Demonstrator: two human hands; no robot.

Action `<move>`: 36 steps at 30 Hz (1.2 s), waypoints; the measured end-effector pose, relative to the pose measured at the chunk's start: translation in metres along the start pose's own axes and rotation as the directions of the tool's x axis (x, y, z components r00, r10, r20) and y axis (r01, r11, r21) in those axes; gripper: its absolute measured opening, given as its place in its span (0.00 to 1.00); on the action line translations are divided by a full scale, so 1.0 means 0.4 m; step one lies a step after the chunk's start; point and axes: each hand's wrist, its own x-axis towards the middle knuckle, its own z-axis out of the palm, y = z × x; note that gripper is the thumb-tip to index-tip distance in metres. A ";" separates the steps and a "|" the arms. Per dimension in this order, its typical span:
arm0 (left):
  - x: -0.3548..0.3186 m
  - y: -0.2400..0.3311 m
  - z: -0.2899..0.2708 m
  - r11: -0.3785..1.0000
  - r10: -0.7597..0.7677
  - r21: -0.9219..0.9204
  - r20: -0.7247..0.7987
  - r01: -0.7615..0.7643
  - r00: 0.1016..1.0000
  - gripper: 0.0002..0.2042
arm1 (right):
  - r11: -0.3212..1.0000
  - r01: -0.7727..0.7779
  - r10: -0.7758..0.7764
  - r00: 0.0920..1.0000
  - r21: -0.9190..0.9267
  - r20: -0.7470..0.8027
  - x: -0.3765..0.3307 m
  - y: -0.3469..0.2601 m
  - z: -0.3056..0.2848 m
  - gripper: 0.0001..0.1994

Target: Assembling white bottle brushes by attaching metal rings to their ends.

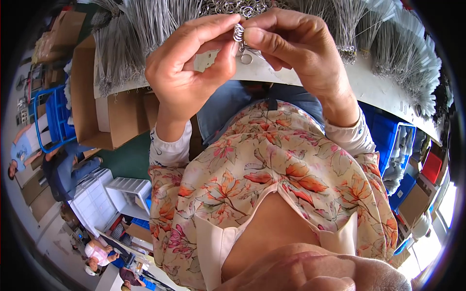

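Observation:
A small cluster of shiny metal rings (pixel 238 33) is pinched between my two hands above the table's near edge. The thumb and index finger of my left hand (pixel 187 68) close on it from the left. My right hand (pixel 298 51) is closed too, its thumb tip against the right side of the cluster; what lies behind that thumb is hidden. Just below the fingertips hangs a thin metal ring (pixel 246 59). Beyond my hands is a heap of loose metal rings (pixel 233 7) on the table.
Bundles of thin grey wires (pixel 121 53) line the white table (pixel 371 85) at left, with more wire bundles (pixel 388 43) at right. An open cardboard box (pixel 119 123) stands left of me, a blue crate (pixel 378 131) at right. Several people are farther off.

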 end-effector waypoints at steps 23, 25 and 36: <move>0.083 0.105 -0.059 0.892 -0.440 0.085 0.379 0.443 0.814 0.04 | 0.996 0.033 -0.018 0.984 -0.087 0.175 0.010 -0.039 -0.058 0.04; 0.076 0.098 -0.077 0.915 -0.393 0.069 0.373 0.398 0.840 0.03 | 0.996 0.051 -0.033 0.975 -0.079 0.221 0.018 -0.037 -0.047 0.04; 0.125 0.105 -0.118 0.954 0.028 0.274 0.316 -0.120 0.948 0.05 | 0.972 0.159 -0.093 0.935 -0.171 0.342 0.074 -0.111 -0.024 0.05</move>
